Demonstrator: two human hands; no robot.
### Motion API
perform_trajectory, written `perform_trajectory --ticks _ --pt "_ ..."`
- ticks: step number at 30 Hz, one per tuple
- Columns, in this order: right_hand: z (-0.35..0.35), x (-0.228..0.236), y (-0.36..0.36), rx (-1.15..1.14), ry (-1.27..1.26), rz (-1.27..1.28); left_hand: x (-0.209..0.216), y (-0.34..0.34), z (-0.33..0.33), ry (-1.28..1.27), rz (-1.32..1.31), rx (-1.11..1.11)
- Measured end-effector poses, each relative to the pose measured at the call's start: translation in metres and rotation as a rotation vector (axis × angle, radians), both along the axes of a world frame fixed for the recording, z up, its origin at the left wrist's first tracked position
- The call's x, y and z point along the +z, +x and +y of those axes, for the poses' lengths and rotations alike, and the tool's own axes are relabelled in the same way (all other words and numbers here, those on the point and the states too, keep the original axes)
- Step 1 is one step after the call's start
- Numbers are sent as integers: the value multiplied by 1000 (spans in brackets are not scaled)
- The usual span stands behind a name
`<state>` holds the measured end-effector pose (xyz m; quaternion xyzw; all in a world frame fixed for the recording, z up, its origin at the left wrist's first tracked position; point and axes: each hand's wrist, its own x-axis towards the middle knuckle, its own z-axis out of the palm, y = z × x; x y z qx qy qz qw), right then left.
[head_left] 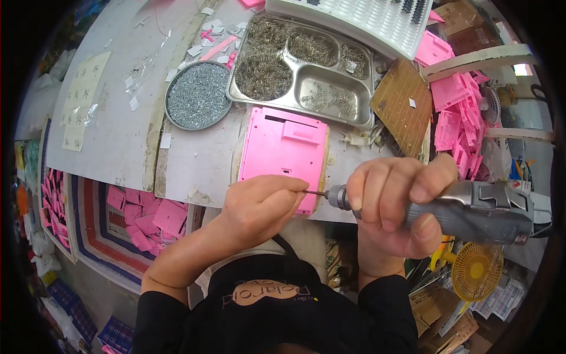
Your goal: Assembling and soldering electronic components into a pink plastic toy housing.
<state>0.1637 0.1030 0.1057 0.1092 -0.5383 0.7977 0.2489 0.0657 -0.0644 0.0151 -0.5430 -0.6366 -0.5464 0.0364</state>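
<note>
My right hand (395, 200) is wrapped round a grey electric screwdriver (477, 212), held nearly level with its thin bit pointing left. At the tip of the bit, the fingers of my left hand (262, 203) are pinched together. Whatever they hold there is too small to make out. Beneath both hands a pink plastic housing (277, 153) lies flat near the table's front edge, with a raised block and small holes on its face. My left hand covers its lower left part.
Behind the housing stand a round dish of small screws (199, 94) and a steel compartment tray (298, 71) of small metal springs. Pink parts pile up at the right (460, 118) and in a striped container (147, 218) at lower left. A yellow fan (477, 271) stands at lower right.
</note>
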Motion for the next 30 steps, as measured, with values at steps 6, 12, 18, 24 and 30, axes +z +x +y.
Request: perform_trajectory --ticks 6,12,18,24,30 --pt "-13 2 4 -112 -21 9 -8 6 -8 68 -43 -56" --pt "-16 -23 40 -41 -30 -119 -3 -31 -19 -310 175 -72" --pt "-29 -44 46 -165 64 -166 -22 -23 -14 -394 141 -126" --pt "-31 -55 34 -150 248 -117 -24 -25 -16 -398 83 -142" --pt "-10 -51 20 57 219 -112 -24 -25 -17 -401 63 -145"
